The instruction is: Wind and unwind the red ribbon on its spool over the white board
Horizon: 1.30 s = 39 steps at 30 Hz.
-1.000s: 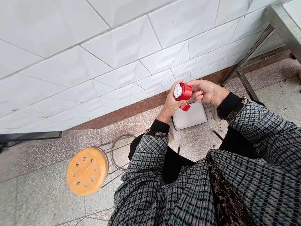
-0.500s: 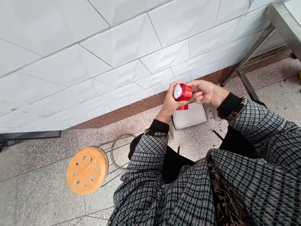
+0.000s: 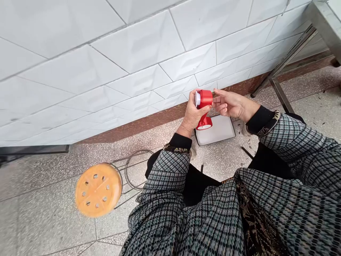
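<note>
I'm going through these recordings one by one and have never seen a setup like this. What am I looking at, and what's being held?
There is no machine here, just a person's two bare hands. Every picture comes from one camera worn on the head, looking forward and down. The left hand grips a red ribbon roll with a white end, and a red loop hangs below it. The right hand is close by the roll's other end; I can't tell whether its fingers touch it. On the speckled floor below lies a white rectangular tray with a dark edge. To the person's left is an orange-topped stool.
</note>
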{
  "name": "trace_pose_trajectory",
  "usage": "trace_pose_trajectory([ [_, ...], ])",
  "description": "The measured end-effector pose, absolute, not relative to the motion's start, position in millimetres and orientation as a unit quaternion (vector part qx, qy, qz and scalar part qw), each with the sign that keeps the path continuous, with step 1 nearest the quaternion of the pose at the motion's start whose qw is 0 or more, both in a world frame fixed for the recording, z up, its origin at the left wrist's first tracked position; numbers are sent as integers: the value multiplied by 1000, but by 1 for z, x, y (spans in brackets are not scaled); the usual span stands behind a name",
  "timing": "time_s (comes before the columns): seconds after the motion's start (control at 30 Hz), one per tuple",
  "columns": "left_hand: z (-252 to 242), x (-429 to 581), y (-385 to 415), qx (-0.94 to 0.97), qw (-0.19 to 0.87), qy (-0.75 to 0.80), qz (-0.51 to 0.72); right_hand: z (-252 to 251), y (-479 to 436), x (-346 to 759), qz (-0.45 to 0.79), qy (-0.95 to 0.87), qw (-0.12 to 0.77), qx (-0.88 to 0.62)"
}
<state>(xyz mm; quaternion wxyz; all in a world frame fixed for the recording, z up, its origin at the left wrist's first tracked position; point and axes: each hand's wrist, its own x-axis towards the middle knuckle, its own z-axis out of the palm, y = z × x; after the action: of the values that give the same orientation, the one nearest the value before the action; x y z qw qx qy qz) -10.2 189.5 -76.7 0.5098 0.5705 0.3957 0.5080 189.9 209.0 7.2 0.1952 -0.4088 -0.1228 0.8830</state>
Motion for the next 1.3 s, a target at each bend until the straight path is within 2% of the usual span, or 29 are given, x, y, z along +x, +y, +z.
trace_pose_trajectory([
  [0.27,-82,-10,200,398,461,486,627,-3,172,161,833,-199,73,-511],
  [0.43,-83,-7,201,378,432,494,653,-13,161,144,799,-237,94,-545],
  [0.57,-83,-4,199,350,422,518,657,-14,165,136,698,-409,91,-581],
  [0.7,-85,-1,196,321,419,532,662,-15,167,135,552,-596,42,-582],
  [0.83,-95,3,195,287,426,549,659,-24,167,137,493,-658,20,-568],
  [1.0,-137,14,190,179,455,576,655,-64,172,139,497,-640,-17,-586],
  [1.17,-211,37,179,25,464,627,626,-124,175,149,466,-642,-124,-596],
  [1.3,-275,55,166,-20,462,679,569,-182,170,156,425,-644,-186,-608],
])
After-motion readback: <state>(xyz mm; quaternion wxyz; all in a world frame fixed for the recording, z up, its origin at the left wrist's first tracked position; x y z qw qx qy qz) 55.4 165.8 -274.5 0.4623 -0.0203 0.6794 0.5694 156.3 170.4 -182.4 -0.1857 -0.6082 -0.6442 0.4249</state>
